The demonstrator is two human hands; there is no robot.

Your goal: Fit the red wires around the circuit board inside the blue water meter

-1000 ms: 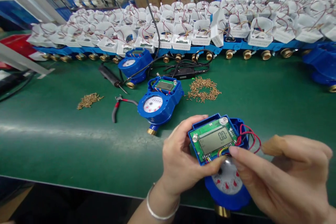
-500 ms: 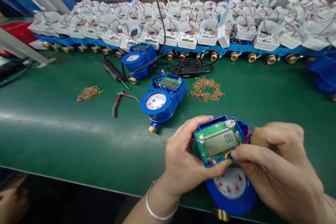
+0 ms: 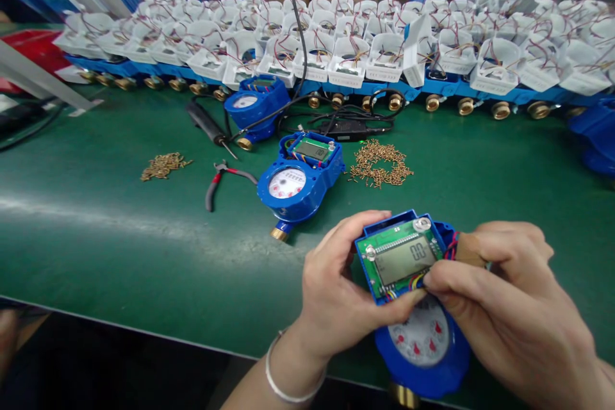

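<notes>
A blue water meter [image 3: 423, 359] with a white dial stands at the near edge of the green table [image 3: 120, 237]. In its open top housing lies a green circuit board [image 3: 400, 257] with an LCD showing digits. My left hand [image 3: 336, 295] grips the housing's left side, thumb under the board's lower edge. My right hand [image 3: 509, 307] closes on the right side, forefinger at the coloured wires by the board's lower right corner, a tan finger cot on one fingertip. Red wires [image 3: 451, 245] loop out at the right.
A second open blue meter [image 3: 298, 179] stands mid-table, a third [image 3: 254, 109] behind it. Pliers [image 3: 223, 182], a black screwdriver [image 3: 206, 122], a black adapter with cables [image 3: 346, 128] and two heaps of brass screws [image 3: 382, 163] [image 3: 163, 165] lie around. Rows of white housings [image 3: 346, 51] fill the back.
My right hand has closed in against the meter's right side, pushing the red wire loop in toward the housing. The left hand keeps its grip.
</notes>
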